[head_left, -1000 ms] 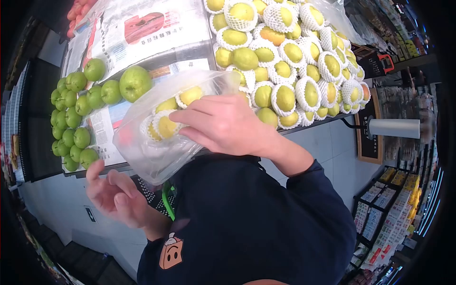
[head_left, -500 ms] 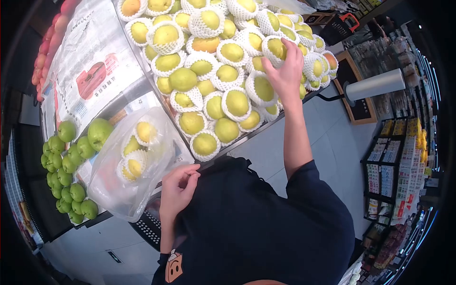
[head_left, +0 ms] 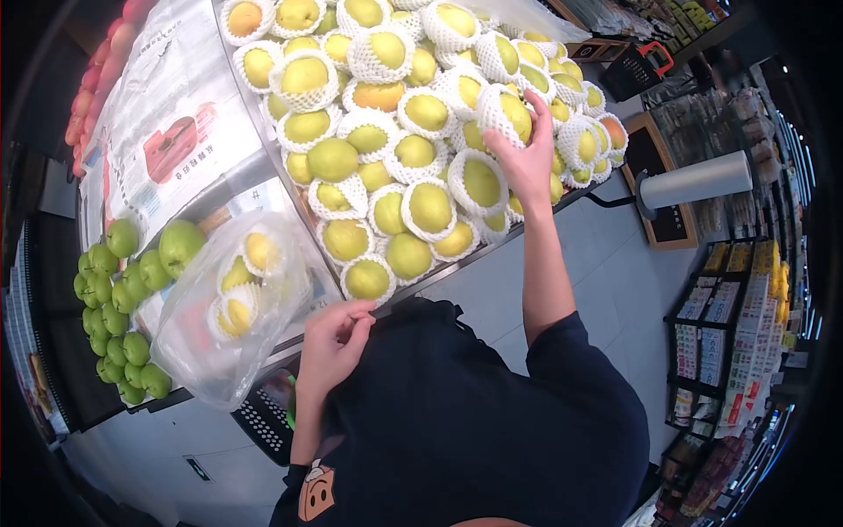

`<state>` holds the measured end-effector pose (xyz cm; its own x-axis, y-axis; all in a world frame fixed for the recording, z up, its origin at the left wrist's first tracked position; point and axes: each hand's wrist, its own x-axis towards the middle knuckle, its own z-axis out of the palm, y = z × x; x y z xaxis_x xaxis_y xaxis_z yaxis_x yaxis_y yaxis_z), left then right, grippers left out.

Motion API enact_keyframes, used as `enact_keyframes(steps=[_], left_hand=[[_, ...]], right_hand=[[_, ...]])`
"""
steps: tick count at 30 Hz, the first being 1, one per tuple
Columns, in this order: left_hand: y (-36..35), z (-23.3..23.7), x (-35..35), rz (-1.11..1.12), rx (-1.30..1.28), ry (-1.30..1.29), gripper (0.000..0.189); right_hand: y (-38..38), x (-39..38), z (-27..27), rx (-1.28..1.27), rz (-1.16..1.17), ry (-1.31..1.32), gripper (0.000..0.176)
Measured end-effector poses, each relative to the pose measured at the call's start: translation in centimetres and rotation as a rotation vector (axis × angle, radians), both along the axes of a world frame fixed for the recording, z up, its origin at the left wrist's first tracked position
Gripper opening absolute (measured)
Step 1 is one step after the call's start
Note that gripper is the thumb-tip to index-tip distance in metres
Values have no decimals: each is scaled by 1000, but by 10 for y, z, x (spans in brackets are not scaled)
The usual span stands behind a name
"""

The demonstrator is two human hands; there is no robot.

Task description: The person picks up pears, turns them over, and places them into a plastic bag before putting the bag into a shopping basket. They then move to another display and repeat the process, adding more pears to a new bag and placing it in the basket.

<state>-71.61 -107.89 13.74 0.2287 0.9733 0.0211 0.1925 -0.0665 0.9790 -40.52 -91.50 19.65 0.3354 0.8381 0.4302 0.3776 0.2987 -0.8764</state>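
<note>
My right hand (head_left: 529,162) is wrapped around a yellow-green pear (head_left: 515,116) in a white foam net, at the right part of the pear pile. The pear is tilted and rests just above its neighbours, its underside hidden. Many netted pears (head_left: 431,207) lie packed around it; one bare pear (head_left: 333,160) has no net. My left hand (head_left: 335,342) is curled with thumb and fingers together at the display's front edge, nothing visible in it. Left of it, a clear plastic bag (head_left: 198,351) with several netted pears lies on the display.
Green apples (head_left: 132,281) are heaped at the left, red fruit (head_left: 92,79) beyond them. Printed paper (head_left: 176,132) covers the display's middle. A roll of plastic bags (head_left: 694,180) juts out at the right. Below the bag is a black basket (head_left: 263,422); shelves (head_left: 729,325) stand far right.
My right hand has closed on a netted pear and turned it up slightly from the pile. My left hand stays at the edge. The view has shifted a little.
</note>
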Motion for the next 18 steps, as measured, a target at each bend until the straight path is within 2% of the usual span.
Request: enact_keyframes(steps=[3,6,9,12,13,16,18], left_hand=[[-2,2,0,0,-13,1,21],[-3,6,-6,-4,11,29,22],[-6,6,-14,-1,-5,-4,22],[-16,4,-26,34,-48,-33,21],[-20,3,-31,47,-61,-37,21],[-31,0,-46,42,-186,16,26],[-37,-4,-54,40,-240,28,30]], right_hand=[[-21,-24,-14,-71,454,700,70],[-43,-55,-11,-272,888,1084,76],[-51,-82,-10,-366,1132,1257,78],[-54,-89,1,-320,1130,857,85],[-58,-89,4,-307,1140,870,90],[-77,-132,61,-299,982,606,104],[-81,-160,85,-344,1122,444,96]])
